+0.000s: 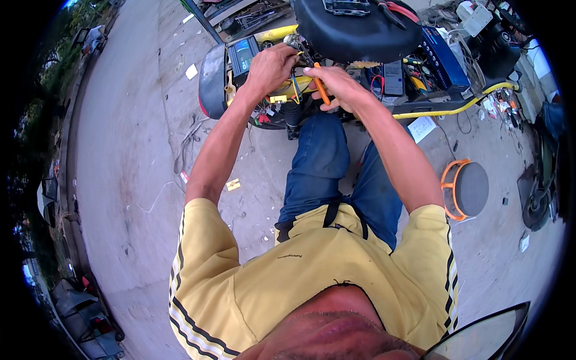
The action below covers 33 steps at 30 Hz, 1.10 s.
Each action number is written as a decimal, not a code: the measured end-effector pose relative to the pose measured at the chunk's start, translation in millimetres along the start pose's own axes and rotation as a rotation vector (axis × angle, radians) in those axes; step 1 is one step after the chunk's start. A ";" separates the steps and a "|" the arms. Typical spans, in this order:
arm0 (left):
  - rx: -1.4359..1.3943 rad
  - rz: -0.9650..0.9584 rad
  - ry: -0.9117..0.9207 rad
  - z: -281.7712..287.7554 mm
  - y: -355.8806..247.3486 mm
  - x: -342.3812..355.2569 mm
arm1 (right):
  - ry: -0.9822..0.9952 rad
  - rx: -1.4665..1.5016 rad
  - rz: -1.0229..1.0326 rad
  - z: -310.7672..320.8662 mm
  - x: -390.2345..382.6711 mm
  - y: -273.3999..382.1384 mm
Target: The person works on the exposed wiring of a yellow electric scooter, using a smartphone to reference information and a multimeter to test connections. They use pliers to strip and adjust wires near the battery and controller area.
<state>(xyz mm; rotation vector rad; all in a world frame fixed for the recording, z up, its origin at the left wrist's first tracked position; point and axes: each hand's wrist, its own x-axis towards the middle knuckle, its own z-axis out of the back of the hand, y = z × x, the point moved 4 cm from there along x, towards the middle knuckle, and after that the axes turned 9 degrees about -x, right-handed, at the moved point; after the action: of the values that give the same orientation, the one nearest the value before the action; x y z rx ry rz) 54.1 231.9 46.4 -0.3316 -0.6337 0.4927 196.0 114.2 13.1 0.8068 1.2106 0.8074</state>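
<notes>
My left hand (271, 67) is up among the wires of a yellow-framed electric vehicle (280, 32), its fingers closed at a thin yellow wire (298, 53). Just right of it, my right hand (333, 84) grips an orange-handled tool (321, 89); its tip is too small to make out. Loose colored wires (295, 87) hang between the hands. A dark electronic box (241, 55) sits left of my left hand, and a black seat (357, 39) is tipped up above my right hand.
Right of my hands lie a phone (393, 81) and blue box (441, 54). An orange-framed round stool (471, 189) stands at right. A paper (422, 128) and wires (186, 144) lie on the concrete. My legs (315, 162) are below the vehicle.
</notes>
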 end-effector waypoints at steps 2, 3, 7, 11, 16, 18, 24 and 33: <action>-0.014 -0.005 -0.002 0.0 1.8 3.1 | 0.052 0.021 0.004 4.4 4.0 -0.6; -0.028 -0.002 -0.011 0.5 2.1 2.9 | 0.068 0.012 0.011 5.3 9.6 -4.1; -0.047 -0.010 -0.050 1.0 2.0 1.1 | 0.189 0.125 0.047 8.1 10.5 -4.1; 0.015 -0.098 -0.051 -0.1 -2.9 0.1 | 0.173 0.093 0.014 10.1 9.0 -1.5; 0.079 -0.172 -0.005 -0.4 -5.7 -2.6 | 0.162 0.061 -0.027 7.7 12.3 7.6; 0.111 -0.194 0.006 0.6 -5.2 -1.4 | 0.153 0.054 -0.028 8.2 10.3 7.8; 0.285 -0.261 0.044 -2.0 -4.5 0.1 | 0.150 -0.035 0.010 9.9 8.3 11.0; 0.333 -0.256 0.043 -6.3 -8.7 1.0 | 0.165 -0.033 -0.026 13.3 8.3 11.3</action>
<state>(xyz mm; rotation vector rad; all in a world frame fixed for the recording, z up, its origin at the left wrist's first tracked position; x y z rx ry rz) 61.6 224.3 45.9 0.0542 -0.5327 0.3362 209.2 125.6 21.2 0.7071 1.3478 0.8842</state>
